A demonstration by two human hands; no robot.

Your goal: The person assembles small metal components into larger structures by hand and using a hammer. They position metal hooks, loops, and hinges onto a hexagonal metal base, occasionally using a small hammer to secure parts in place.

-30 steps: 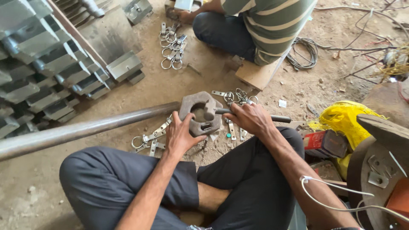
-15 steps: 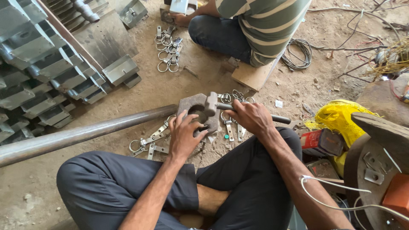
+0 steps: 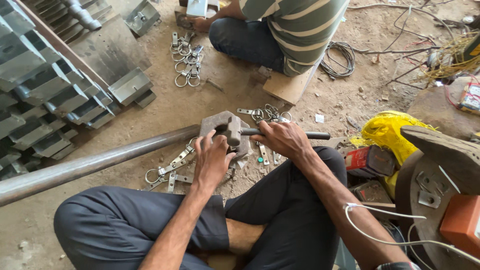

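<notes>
My right hand (image 3: 282, 140) grips the dark handle of a hammer (image 3: 234, 131), whose head rests down on a thick grey metal block (image 3: 216, 123) lying on the dirt floor. My left hand (image 3: 212, 159) sits on the near edge of that block with its fingers spread over a small metal part that I cannot make out. Flat metal hasps with rings (image 3: 167, 170) lie on the ground just left of my left hand, and more of them (image 3: 265, 115) lie beyond the hammer handle.
A long steel pipe (image 3: 90, 165) runs from the block to the left edge. Stacked grey metal channels (image 3: 45, 95) fill the upper left. Another person in a striped shirt (image 3: 295, 30) sits opposite, near more ringed hasps (image 3: 186, 60). A yellow bag (image 3: 387, 132) and a round metal stand (image 3: 435, 190) are at the right.
The hammer has come down from beside the block onto its top. My left hand stays at the block's near edge.
</notes>
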